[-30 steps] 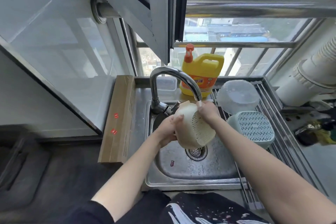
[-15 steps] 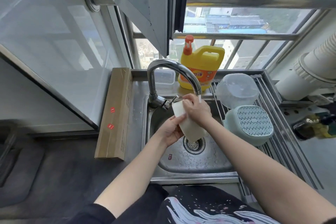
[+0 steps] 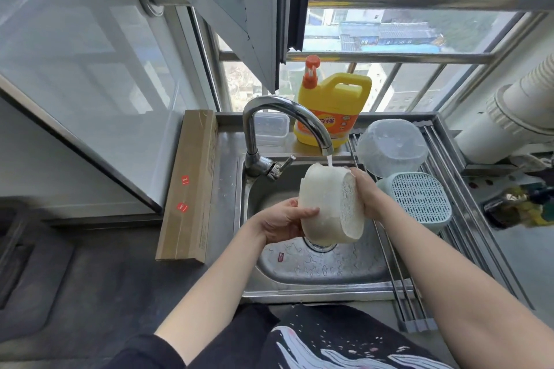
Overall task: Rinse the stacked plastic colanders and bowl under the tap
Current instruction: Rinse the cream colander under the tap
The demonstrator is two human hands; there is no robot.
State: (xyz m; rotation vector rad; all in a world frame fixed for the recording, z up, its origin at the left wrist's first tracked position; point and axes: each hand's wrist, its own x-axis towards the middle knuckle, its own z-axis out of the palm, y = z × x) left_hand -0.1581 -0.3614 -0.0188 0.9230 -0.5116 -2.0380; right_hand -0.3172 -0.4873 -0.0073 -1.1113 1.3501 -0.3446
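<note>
1. Nearest, both bare forearms reach forward and inward from the bottom edge over the front rim of the stainless steel sink (image 3: 314, 290), above a dark patterned garment.
2. The left hand (image 3: 284, 220) sits palm-up with its fingers curled against the open left side of the white perforated plastic colander (image 3: 328, 207), gripping it from below.
3. The right hand (image 3: 367, 195) wraps the colander's slotted base from the right, its thumb lying on the upper edge, so both hands hold the piece firmly.
4. The colander is tipped on its side above the sink drain, its base facing right, and a thin stream of water (image 3: 329, 161) from the curved chrome tap (image 3: 284, 117) lands on its top wall.
5. Right of the sink, on a metal roll-up drying rack (image 3: 467, 219), a pale green plastic colander (image 3: 419, 201) lies upside down, and just behind it a translucent plastic bowl (image 3: 389, 147) is also inverted.
6. Left of the sink, a long brown cardboard box (image 3: 189, 189) lies on the worktop.
7. Farthest back, a yellow detergent jug with an orange pump (image 3: 332, 105) stands by the window beside a clear lidded plastic container (image 3: 271, 129).
</note>
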